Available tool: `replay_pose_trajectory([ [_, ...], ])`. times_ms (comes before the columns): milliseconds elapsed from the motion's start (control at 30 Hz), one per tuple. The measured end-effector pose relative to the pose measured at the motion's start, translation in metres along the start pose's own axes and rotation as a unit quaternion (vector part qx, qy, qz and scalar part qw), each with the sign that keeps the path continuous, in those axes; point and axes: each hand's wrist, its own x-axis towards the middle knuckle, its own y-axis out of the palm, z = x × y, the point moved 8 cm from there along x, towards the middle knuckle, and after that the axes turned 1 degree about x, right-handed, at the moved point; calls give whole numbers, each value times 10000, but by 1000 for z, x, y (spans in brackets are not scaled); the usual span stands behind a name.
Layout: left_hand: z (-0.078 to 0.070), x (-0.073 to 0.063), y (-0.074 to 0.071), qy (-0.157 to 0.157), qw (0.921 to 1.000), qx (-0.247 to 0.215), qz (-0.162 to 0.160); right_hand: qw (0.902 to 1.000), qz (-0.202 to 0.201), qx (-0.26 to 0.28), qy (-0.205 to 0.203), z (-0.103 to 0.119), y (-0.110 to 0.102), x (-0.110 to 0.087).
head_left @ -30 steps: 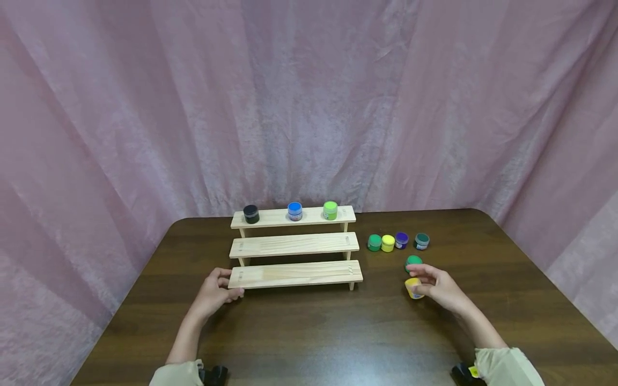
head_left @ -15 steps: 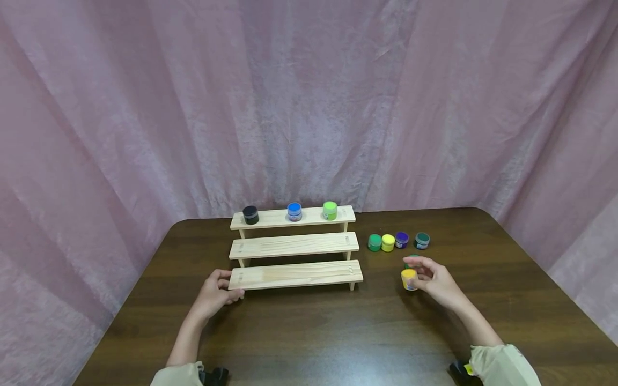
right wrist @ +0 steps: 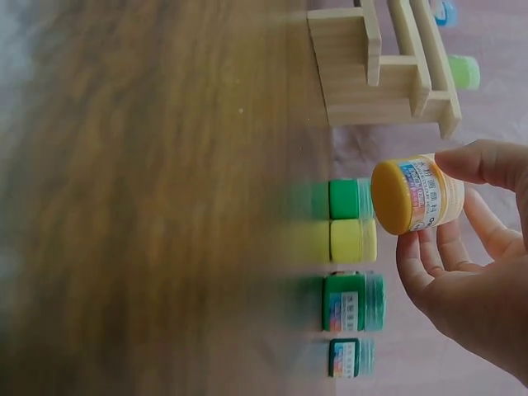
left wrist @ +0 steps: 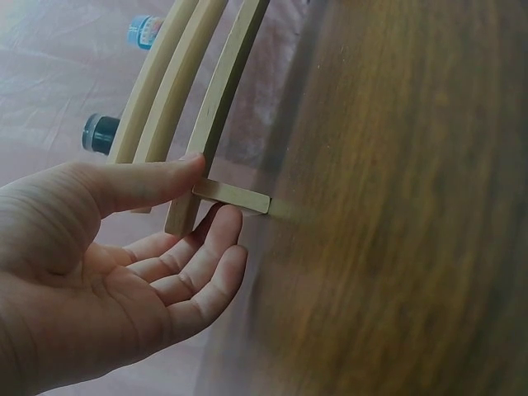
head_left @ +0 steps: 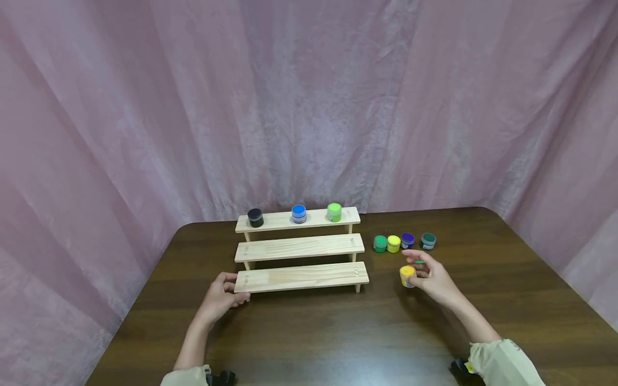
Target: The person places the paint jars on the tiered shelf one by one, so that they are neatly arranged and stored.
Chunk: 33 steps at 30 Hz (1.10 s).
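Note:
At the left end of a three-tier wooden display rack (head_left: pixel 299 277), my left hand (head_left: pixel 217 300) holds the lowest board. The left wrist view shows its thumb on the board's edge and its fingers curled near the short leg. My right hand (head_left: pixel 436 281) pinches a small yellow-orange paint jar (right wrist: pixel 419 195) between thumb and fingers, above the table to the right of the rack. A green paint jar (right wrist: pixel 353 302) stands under this hand, mostly covered by it in the head view. Black (head_left: pixel 255 218), blue (head_left: pixel 299 214) and light green (head_left: pixel 334 213) jars stand on the top board.
Right of the rack, a green jar (head_left: pixel 380 244), a yellow jar (head_left: pixel 393 244) and a purple jar (head_left: pixel 407 240) stand close together. A dark teal jar (head_left: pixel 428 241) is slightly apart. A pink curtain (head_left: pixel 309 107) hangs behind the brown table (head_left: pixel 309 343).
My right hand has raised the yellow-orange jar and carried it slightly away from me and left, over the green jar. My left hand keeps its hold on the rack. The head view has shifted slightly.

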Motion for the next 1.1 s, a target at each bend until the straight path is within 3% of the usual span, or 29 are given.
replay_pose_trajectory([
  [500, 3, 1, 0, -42, 10000, 5, -45, 9991, 12, 79, -424, 27, 18, 17],
  [800, 0, 1, 0, -34, 10000, -17, -19, 9985, 409, 58, -368, 42, 34, 29],
  [1100, 0, 0, 0, -49, 10000, -15, -48, 9971, 431, 152, -614, 64, 47, 42],
])
